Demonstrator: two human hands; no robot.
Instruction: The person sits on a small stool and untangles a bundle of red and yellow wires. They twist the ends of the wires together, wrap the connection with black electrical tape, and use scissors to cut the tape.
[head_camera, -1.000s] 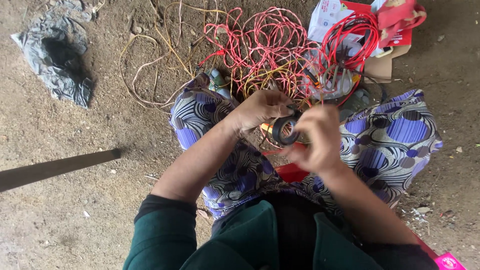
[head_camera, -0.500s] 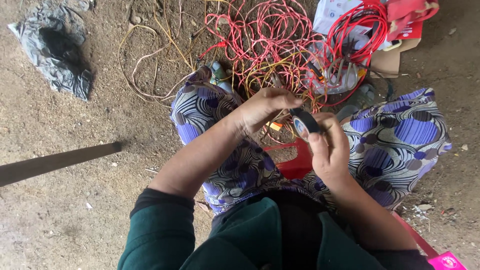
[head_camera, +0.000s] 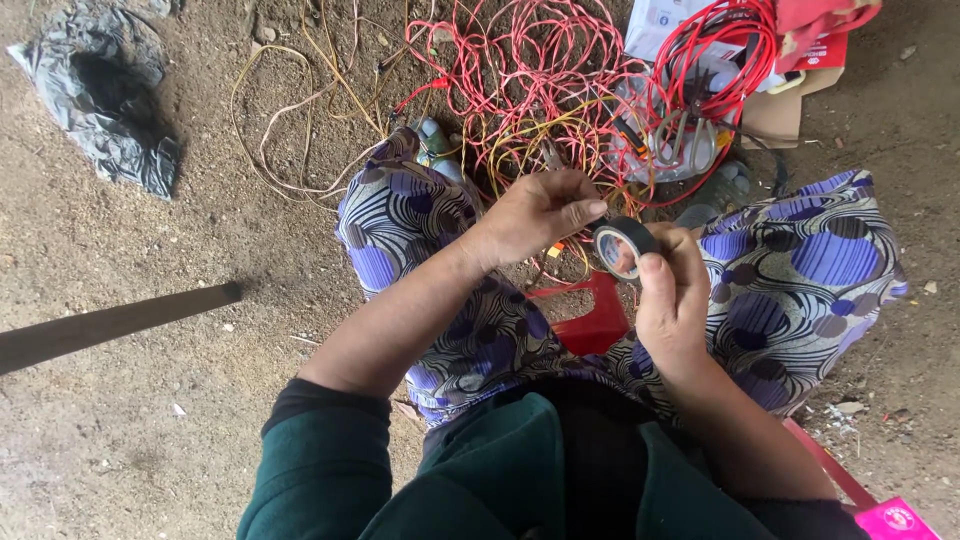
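Gripping black tape roll (head_camera: 624, 246) upright in right hand (head_camera: 672, 300), thumb pressing over rim, roll now sitting higher and turned toward camera than a second ago. Left hand (head_camera: 535, 213) closing beside roll, fingertips pinching at its edge, likely picking loose end. Patterned skirt (head_camera: 800, 270) spreading underneath. Red wire tangle (head_camera: 520, 70) lying beyond on dirt floor (head_camera: 150, 420).

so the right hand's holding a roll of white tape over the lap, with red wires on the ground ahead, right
Not quite: the tape roll in the right hand is black, not white, as the head view shows. The rest stands: it is held over the lap, with red wires on the ground ahead.
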